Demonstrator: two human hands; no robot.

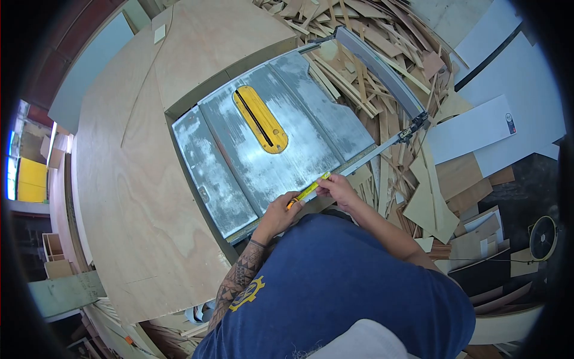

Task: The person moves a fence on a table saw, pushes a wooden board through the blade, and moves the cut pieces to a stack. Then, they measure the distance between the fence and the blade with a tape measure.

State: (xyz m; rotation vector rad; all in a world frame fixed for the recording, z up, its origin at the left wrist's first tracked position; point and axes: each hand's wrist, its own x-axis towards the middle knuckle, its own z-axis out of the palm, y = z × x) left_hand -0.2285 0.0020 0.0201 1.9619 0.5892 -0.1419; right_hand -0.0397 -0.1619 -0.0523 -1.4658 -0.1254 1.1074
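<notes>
Two hands hold yellow stick (310,190) over near edge of saw table (209,173). Left hand (276,216) fingers closed round low end. Right hand (338,188) fingertips pinch top end. Sticker (510,123) on white board (472,128), words too small to read. Wood scraps (371,66) piled past table.

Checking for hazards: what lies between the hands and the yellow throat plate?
Head view: only bare grey saw tabletop lies between throat plate, left hand and right hand.
</notes>
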